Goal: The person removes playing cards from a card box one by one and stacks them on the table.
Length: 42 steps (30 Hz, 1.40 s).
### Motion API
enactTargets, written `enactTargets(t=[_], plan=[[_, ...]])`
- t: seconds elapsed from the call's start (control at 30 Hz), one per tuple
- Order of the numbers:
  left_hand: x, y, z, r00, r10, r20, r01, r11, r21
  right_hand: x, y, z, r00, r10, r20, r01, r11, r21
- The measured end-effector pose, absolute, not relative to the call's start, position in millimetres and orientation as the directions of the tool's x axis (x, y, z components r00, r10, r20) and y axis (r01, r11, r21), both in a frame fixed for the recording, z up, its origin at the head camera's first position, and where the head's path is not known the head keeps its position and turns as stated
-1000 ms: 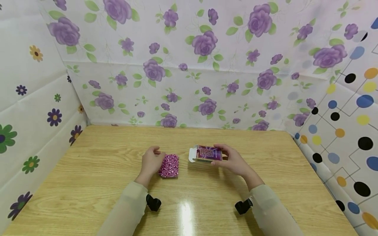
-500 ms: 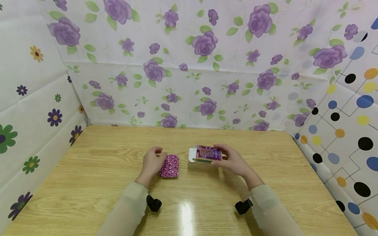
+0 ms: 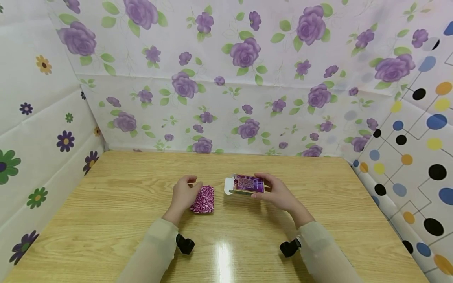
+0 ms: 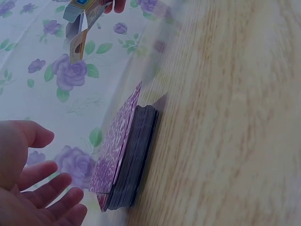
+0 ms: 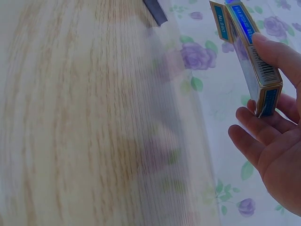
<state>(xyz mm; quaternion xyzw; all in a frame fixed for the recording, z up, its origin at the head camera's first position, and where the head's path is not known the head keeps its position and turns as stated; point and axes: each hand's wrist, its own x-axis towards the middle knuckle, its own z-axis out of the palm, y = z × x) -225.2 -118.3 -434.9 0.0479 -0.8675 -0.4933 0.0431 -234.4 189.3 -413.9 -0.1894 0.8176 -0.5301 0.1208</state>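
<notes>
A deck of playing cards (image 3: pixel 205 200) with pink-and-white swirled backs lies stacked on the wooden table, its top cards slightly askew in the left wrist view. Beside it my left hand (image 3: pixel 182 195) hovers with fingers loosely bent; in the left wrist view a gap shows between the fingers (image 4: pixel 51 188) and the stack. My right hand (image 3: pixel 277 193) grips a purple card box (image 3: pixel 249 184) by its right end, thumb on one edge and fingers on the other. The box's white end flap (image 3: pixel 229 185) hangs unfolded toward the deck. A barcode shows on its side in the right wrist view.
The wooden table (image 3: pixel 116 220) ends at a back wall covered with purple-rose cloth (image 3: pixel 219 114). Flower-printed cloth (image 3: pixel 46 137) lines the left side, dotted cloth (image 3: pixel 414 169) the right. Each wrist wears a small black camera (image 3: pixel 185 244).
My left hand has shifted slightly right, closer over the deck's left edge. The right hand has brought the card box a little to the left. The deck has stayed put.
</notes>
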Motion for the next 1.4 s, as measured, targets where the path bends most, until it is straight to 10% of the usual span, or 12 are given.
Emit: enactTargets(t=[1.4], plan=[[-216,-89,-417,-0.970,-0.094,0.225,0.163,0.435,0.886,-228,184,-399,-0.888,-0.458,0.050,-0.237,0.361,-0.902]])
